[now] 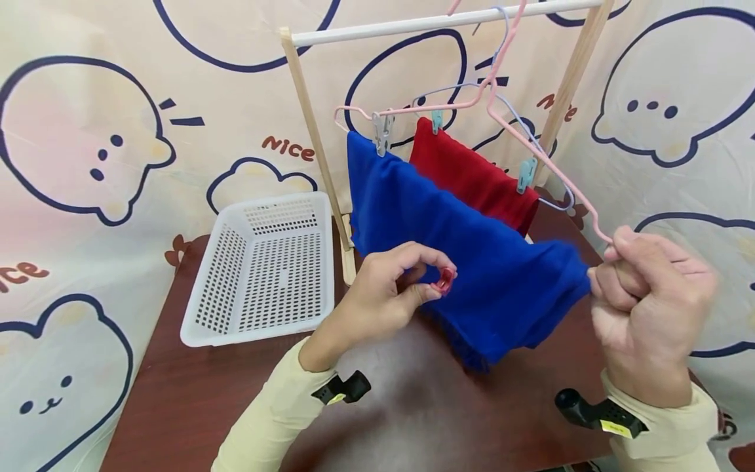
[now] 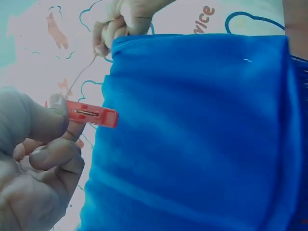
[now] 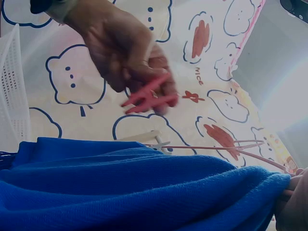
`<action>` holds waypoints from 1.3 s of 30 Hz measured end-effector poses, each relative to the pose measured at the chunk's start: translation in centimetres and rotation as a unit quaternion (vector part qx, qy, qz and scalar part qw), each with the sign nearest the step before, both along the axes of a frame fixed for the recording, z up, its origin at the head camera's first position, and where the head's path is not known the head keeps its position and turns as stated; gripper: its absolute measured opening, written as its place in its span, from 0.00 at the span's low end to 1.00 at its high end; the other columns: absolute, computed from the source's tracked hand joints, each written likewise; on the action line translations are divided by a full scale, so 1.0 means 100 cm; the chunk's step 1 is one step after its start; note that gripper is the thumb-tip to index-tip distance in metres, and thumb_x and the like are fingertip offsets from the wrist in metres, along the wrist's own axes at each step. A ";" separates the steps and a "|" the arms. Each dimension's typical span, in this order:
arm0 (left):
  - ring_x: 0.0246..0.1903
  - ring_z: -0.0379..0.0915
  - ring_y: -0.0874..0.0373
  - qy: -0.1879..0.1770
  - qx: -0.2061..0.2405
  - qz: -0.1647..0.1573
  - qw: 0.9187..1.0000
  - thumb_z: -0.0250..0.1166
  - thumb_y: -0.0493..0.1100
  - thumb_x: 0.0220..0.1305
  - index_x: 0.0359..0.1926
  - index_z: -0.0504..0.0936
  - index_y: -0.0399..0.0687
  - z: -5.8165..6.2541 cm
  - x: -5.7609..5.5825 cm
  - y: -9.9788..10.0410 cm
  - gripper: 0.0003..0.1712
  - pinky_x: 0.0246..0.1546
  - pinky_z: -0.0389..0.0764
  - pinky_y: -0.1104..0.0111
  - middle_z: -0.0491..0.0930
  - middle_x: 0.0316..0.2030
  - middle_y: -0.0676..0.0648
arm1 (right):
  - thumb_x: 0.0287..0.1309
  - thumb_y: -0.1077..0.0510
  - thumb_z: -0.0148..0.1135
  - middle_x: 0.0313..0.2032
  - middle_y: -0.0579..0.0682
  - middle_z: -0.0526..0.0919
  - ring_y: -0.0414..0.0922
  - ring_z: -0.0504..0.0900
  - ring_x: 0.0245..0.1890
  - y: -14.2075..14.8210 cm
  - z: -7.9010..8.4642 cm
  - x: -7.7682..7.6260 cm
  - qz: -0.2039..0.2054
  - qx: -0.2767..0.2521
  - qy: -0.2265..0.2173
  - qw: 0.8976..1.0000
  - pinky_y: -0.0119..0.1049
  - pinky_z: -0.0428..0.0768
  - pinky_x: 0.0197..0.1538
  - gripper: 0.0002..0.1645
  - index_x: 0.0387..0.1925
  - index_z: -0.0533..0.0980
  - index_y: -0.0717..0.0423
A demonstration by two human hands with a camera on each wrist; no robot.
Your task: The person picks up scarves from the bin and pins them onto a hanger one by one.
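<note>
My left hand [image 1: 383, 288] pinches a red clothespin [image 1: 446, 280] between thumb and fingers, in front of the blue cloth. Seen from the left wrist, that clothespin [image 2: 94, 114] lies sideways beside the cloth's edge. With curled fingers my right hand [image 1: 649, 301] grips the right end of a pink hanger [image 1: 542, 154] together with the upper right corner of the blue fringed cloth [image 1: 448, 229]. A grey clothespin [image 1: 383, 134] clips the cloth's left corner to the hanger, and the cloth slopes down toward my right hand.
Behind, a red cloth [image 1: 472, 174] hangs by teal clothespins [image 1: 527, 174] from a light blue hanger [image 1: 566, 196]. The wooden rack's white bar [image 1: 401, 27] runs across the top. A white perforated basket [image 1: 200, 334] stands at left on the brown table [image 1: 177, 400].
</note>
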State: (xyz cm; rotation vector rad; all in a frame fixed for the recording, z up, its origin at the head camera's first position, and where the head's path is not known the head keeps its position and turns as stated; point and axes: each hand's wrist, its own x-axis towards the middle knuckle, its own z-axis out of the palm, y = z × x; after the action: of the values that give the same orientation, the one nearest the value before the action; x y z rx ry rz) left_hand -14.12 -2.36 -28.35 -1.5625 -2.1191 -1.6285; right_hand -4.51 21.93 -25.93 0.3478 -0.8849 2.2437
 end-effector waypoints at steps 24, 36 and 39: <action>0.27 0.73 0.65 -0.024 -0.026 0.033 0.999 0.66 0.39 0.55 0.46 0.82 0.46 0.069 -0.003 0.025 0.15 0.29 0.77 0.74 0.83 0.39 0.52 | 0.60 0.75 0.45 0.08 0.51 0.57 0.42 0.52 0.04 -0.037 0.002 -0.009 0.029 0.032 -0.034 0.998 0.29 0.43 0.09 0.14 0.23 0.73 0.80; 0.31 0.80 0.66 -0.077 0.035 0.067 0.994 0.66 0.34 0.53 0.39 0.83 0.41 0.066 0.004 0.038 0.10 0.39 0.80 0.76 0.84 0.35 0.47 | 0.61 0.75 0.45 0.09 0.51 0.55 0.42 0.53 0.04 -0.046 0.001 -0.014 0.048 0.030 -0.025 0.998 0.30 0.43 0.09 0.14 0.25 0.74 0.80; 0.30 0.81 0.66 -0.092 0.048 0.073 0.992 0.66 0.33 0.54 0.37 0.83 0.40 0.063 0.007 0.040 0.08 0.41 0.80 0.75 0.84 0.34 0.47 | 0.61 0.74 0.45 0.10 0.52 0.56 0.42 0.53 0.04 -0.048 0.001 -0.014 0.045 0.033 -0.027 0.998 0.30 0.43 0.10 0.13 0.26 0.74 0.79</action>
State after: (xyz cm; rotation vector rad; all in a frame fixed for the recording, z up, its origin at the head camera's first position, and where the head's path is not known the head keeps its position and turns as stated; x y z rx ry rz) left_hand -13.45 1.67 -22.01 -1.2425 -2.1458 -1.8568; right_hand -5.88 17.12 -25.81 0.3653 -0.9917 2.3196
